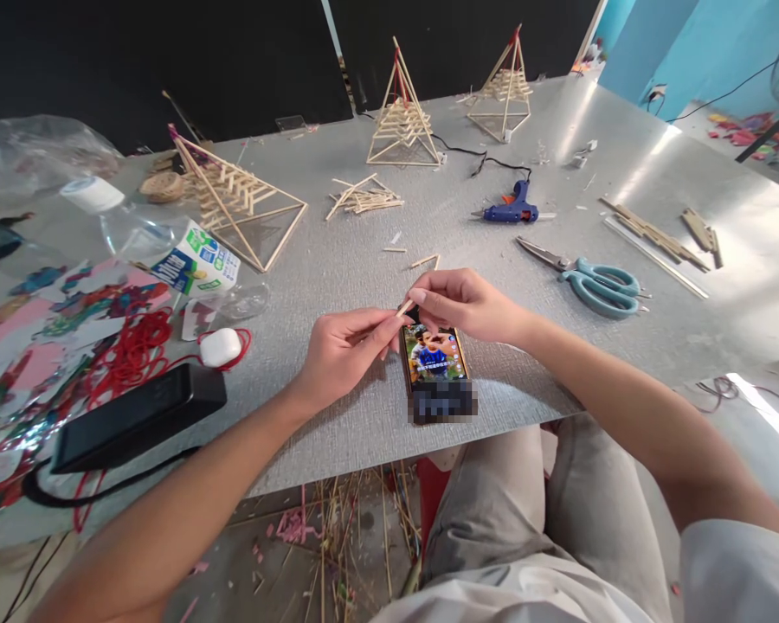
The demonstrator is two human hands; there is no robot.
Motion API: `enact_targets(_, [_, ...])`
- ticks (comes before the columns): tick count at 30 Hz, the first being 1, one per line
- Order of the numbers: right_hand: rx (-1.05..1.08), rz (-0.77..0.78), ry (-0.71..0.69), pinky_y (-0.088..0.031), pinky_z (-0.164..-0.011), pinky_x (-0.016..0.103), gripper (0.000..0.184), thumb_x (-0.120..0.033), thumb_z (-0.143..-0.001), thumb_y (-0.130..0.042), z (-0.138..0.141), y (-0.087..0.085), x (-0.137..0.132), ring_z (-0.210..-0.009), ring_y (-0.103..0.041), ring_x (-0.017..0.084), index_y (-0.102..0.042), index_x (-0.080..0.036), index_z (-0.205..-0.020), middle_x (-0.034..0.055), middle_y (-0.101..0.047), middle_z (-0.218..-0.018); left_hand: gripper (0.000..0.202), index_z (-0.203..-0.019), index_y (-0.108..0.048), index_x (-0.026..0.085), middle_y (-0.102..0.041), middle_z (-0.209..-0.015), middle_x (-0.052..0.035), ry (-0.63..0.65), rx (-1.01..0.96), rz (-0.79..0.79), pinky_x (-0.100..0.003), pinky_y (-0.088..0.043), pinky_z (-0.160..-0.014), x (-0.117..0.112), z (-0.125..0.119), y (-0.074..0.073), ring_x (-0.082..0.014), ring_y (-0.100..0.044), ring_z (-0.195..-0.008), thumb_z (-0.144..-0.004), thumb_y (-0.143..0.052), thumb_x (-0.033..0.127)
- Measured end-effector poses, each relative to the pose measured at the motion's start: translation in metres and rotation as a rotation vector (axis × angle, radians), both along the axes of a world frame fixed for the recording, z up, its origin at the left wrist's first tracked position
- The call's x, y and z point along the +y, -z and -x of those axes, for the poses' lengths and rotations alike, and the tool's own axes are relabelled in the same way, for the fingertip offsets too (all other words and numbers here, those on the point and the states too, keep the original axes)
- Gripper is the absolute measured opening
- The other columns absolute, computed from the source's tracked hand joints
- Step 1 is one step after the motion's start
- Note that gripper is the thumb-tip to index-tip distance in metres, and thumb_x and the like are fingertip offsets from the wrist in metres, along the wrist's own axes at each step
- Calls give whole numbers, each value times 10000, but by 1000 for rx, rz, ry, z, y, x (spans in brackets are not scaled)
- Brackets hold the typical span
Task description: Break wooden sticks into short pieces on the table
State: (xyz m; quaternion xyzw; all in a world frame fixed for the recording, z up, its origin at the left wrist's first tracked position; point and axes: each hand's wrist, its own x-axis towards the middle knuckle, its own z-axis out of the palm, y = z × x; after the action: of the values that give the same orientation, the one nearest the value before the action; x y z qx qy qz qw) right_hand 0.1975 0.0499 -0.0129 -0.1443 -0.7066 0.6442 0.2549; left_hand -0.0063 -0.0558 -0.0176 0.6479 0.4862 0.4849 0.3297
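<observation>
Between the fingertips of my left hand [354, 350] and my right hand [464, 303] is a short wooden stick [405, 307], pinched from both ends. Just past my right fingers, a thin stick piece [427, 260] slants upward; whether it joins the held one is hidden. Below my hands lies a phone [432, 359] with its screen lit, partly covered by my fingers. A small pile of cut sticks [367, 197] rests farther back. Blue-handled scissors [601, 285] lie to the right, and a blue glue gun [511, 206] is behind them.
Pyramid-shaped stick frames stand at the back [399, 130], back right [503, 91] and left [237, 199]. A plastic bottle [136, 227], red cord [133, 346], a white earphone case [221, 348] and a black device [139, 415] crowd the left. Flat wooden strips [653, 232] lie right.
</observation>
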Motion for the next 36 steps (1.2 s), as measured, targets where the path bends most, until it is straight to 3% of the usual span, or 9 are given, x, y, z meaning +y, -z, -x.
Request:
enact_targets(4, [-47,119,-86,-313,-494,215,421,-547,-1026,-710,-2,-5,0,-524,-454,60,-674,-140,-924,-59,-597,-610,232,-964,-858,210,-737,-686,7,56,128,-160,-226,-496,-598,-3,1,-2,-89,-603,-566,-1067,-688,329])
enact_targets(9, [-107,198,-208,-303,-492,213,396,-517,-1036,-707,-6,-9,1,-521,-455,61,-666,-151,-890,-57,-593,-619,198,-973,-834,194,-746,-740,1,175,149,-292,-209,-509,-629,-3,2,1,-85,-639,-616,-1074,-665,220])
enact_targets(15, [-67,209,-260,-305,-485,205,384,-473,-1031,-731,-7,-8,2,-532,-449,54,-653,-147,-844,-46,-607,-645,213,-982,-828,191,-726,-763,-14,277,136,-232,-225,-522,-665,-2,1,2,-103,-649,-674,-1086,-644,223])
enact_targets(19, [9,180,-159,-292,-483,193,380,-499,-1041,-718,-4,-5,3,-515,-403,45,-667,-140,-925,-67,-583,-619,252,-1122,-843,220,-693,-796,-10,221,23,-101,-221,-476,-617,-3,3,3,-88,-610,-655,-1115,-596,269])
enact_targets(23, [87,27,-23,-330,-500,179,292,-400,-1066,-683,-2,-1,3,-533,-452,48,-723,-112,-1036,-68,-577,-611,276,-1218,-845,237,-516,-690,26,151,-137,55,-217,-330,-506,-1,9,9,-82,-457,-584,-1085,-654,384])
enact_targets(26, [78,-148,67,-384,-511,180,258,-342,-1061,-669,-2,0,-1,-543,-519,58,-763,-102,-1066,-51,-599,-617,332,-1138,-871,215,-418,-624,44,102,-251,154,-223,-252,-469,1,11,11,-80,-344,-536,-1029,-720,489])
enact_targets(30, [34,-330,113,-421,-506,184,254,-328,-1057,-663,-3,0,-6,-524,-567,67,-791,-117,-1117,-40,-637,-616,375,-941,-886,194,-360,-513,65,-42,-264,213,-222,-229,-448,6,9,11,-68,-297,-481,-915,-838,565])
enact_targets(36, [31,-332,142,-446,-502,187,262,-345,-1042,-672,-4,-1,-7,-507,-559,70,-783,-109,-1059,-31,-648,-612,409,-969,-895,189,-383,-490,74,-94,-243,250,-228,-230,-434,6,5,9,-67,-297,-459,-825,-909,572])
